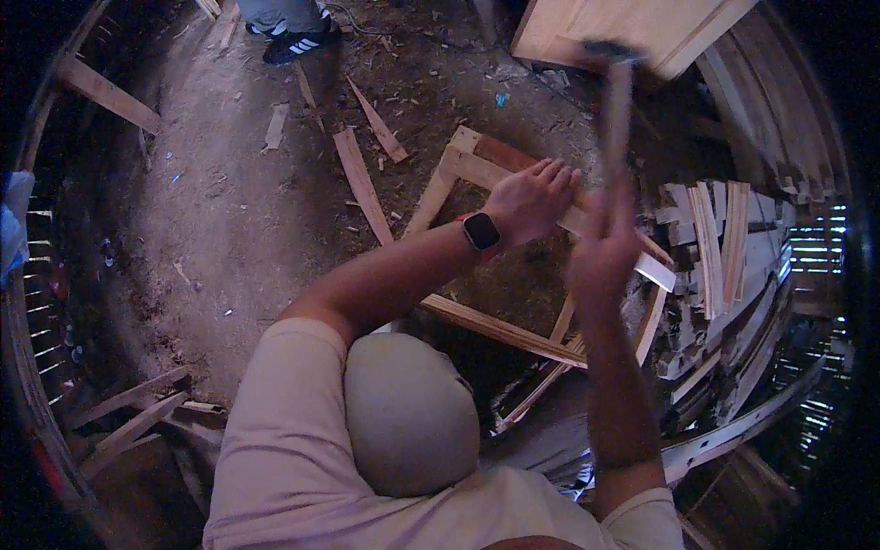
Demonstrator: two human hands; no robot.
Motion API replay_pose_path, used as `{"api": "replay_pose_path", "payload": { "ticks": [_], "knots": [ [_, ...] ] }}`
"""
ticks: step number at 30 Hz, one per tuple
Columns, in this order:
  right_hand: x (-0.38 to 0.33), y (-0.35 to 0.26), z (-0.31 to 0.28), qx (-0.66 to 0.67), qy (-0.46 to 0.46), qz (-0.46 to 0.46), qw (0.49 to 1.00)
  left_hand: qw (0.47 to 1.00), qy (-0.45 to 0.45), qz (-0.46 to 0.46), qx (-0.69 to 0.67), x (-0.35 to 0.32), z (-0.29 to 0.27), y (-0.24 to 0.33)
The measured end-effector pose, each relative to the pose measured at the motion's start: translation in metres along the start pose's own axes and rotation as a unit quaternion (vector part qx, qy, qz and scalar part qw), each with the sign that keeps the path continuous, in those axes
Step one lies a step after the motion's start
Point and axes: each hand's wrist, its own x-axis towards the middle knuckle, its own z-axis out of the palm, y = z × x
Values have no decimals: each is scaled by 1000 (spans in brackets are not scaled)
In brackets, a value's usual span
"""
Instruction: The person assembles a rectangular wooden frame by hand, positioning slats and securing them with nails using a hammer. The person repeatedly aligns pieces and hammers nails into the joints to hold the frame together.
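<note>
My left hand (532,197), with a dark watch on the wrist, rests palm down on the top rail of a wooden slat frame (458,165) that lies on the dirt floor. My right hand (603,252) is closed around the handle of a hammer (616,101). The hammer is raised and blurred, its head up near the top of the view, above the rail just right of my left fingers. The frame's lower rail (500,328) runs under my forearms.
Loose wood strips (359,179) lie scattered on the dirt floor. A stack of cut slats (720,243) sits at the right. A wooden panel (632,27) lies at the top. Another person's shoe (298,41) stands at the upper left. More sticks (133,417) lie lower left.
</note>
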Motion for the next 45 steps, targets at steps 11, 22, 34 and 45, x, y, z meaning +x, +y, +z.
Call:
{"api": "replay_pose_path", "payload": {
  "ticks": [11,22,34,45],
  "knots": [
    [-15,7,18,-111,-148,15,983,999,-17,15,23,0,-1,-1],
    [-25,22,31,-87,-149,-47,984,1000,6,8,-1,0,1,-4],
    [-16,7,12,-21,-3,-55,998,997,5,-29,-65,-8,0,3],
    [-15,-1,18,2,117,-81,990,999,-27,15,-7,0,-13,-2]
  ]
}}
